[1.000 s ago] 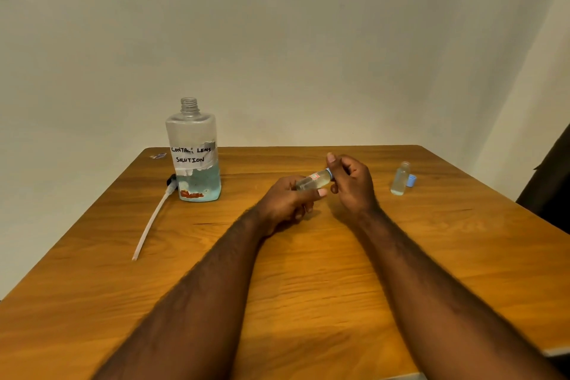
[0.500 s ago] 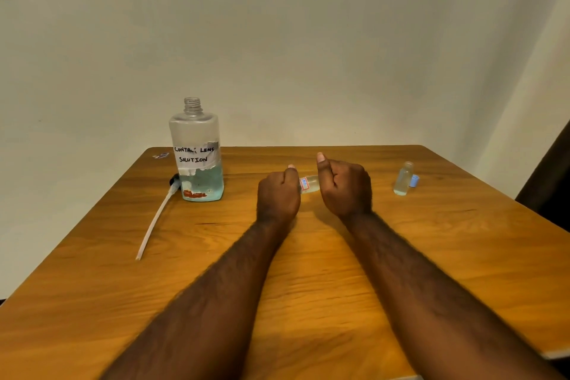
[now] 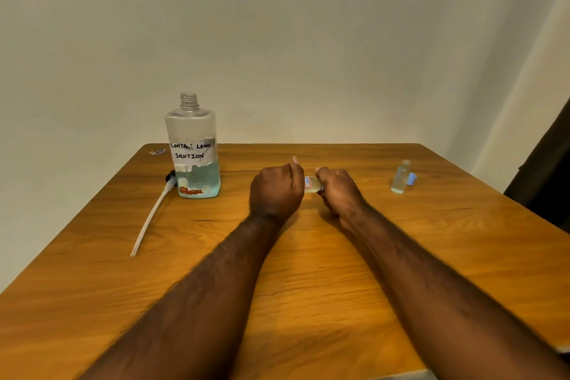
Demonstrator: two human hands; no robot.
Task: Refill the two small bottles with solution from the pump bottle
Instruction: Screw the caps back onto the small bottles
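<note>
We list on the wooden table, nearest first: our left hand and right hand, close together, both curled round one small bottle held sideways between them. Farther right: second small bottle, upright, blue cap just beside it. Farther left: pump tube lying flat; pump bottle, bare-necked, bluish solution low inside.

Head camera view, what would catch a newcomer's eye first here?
First, the hands at mid-table: the left hand and right hand both grip one small bottle lying sideways between them. Next, the tall bottle at the back left, open-necked and labelled contact lens solution, its pump lying beside it on the table. At the right stands a second small bottle, uncapped, a blue cap beside it.
</note>
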